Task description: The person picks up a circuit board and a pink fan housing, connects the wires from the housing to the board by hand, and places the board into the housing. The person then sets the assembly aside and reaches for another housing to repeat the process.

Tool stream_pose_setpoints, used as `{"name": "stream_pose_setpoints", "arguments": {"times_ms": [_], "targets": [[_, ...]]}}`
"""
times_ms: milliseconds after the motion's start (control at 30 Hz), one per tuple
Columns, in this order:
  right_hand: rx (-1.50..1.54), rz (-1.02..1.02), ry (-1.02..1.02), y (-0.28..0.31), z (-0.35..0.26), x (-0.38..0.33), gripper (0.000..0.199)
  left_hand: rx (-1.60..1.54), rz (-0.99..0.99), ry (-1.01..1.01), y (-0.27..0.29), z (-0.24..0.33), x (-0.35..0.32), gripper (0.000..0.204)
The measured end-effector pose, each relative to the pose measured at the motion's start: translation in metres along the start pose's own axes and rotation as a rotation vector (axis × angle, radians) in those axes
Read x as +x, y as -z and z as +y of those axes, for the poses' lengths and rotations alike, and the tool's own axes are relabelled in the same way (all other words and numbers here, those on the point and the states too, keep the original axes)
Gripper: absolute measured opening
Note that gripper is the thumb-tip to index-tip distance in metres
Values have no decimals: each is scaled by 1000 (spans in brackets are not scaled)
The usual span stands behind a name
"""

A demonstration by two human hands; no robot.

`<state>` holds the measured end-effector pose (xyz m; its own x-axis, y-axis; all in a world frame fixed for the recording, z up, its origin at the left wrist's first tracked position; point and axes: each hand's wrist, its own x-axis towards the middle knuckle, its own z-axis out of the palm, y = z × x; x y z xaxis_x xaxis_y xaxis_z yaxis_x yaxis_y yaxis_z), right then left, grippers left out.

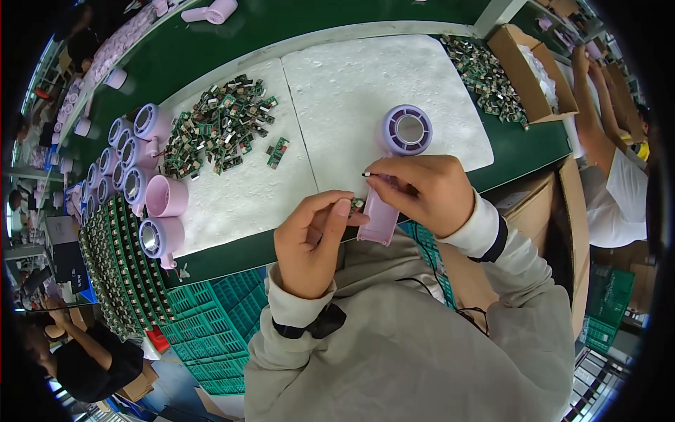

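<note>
My left hand (313, 235) pinches a small green circuit board (357, 205) between thumb and fingers. My right hand (429, 190) is closed in a pinch on a tiny dark and white part (366, 174), too small to name. Beneath and between my hands lies a handheld fan with a purple round head (408, 131) and an open pink handle shell (380, 216). The fan head rests on the white foam sheet (365, 77), and the handle reaches toward me over the table's near edge. My right fingers partly hide the top of the handle.
Loose circuit boards (221, 123) are heaped on the left foam, with more boards (485, 77) at the far right beside a cardboard box (534, 74). Several pink and purple fan bodies (162, 237) stand at left, near rows of board panels (126, 260). Green crates (211, 330) sit below; other people work on both sides.
</note>
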<state>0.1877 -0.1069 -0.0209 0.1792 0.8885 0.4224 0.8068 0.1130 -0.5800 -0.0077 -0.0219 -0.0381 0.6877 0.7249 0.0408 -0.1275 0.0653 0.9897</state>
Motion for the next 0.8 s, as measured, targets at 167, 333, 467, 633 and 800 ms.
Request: {"name": "stream_pose_setpoints", "arguments": {"times_ms": [167, 333, 467, 633, 800], "targets": [[-86, 27, 16, -1, -1, -2, 16, -85, 11, -12, 4, -4, 4, 22], [-52, 33, -8, -2, -3, -4, 14, -93, -12, -49, 4, -7, 1, 25], [106, -77, -128, 6, -14, -4, 13, -26, 35, -77, 0, -8, 2, 26], [197, -89, -139, 5, -19, -4, 12, -57, -16, -76, 2, -8, 2, 33], [200, -79, -107, 3, -19, -6, 13, -5, -52, -95, 3, -8, 1, 32]]}}
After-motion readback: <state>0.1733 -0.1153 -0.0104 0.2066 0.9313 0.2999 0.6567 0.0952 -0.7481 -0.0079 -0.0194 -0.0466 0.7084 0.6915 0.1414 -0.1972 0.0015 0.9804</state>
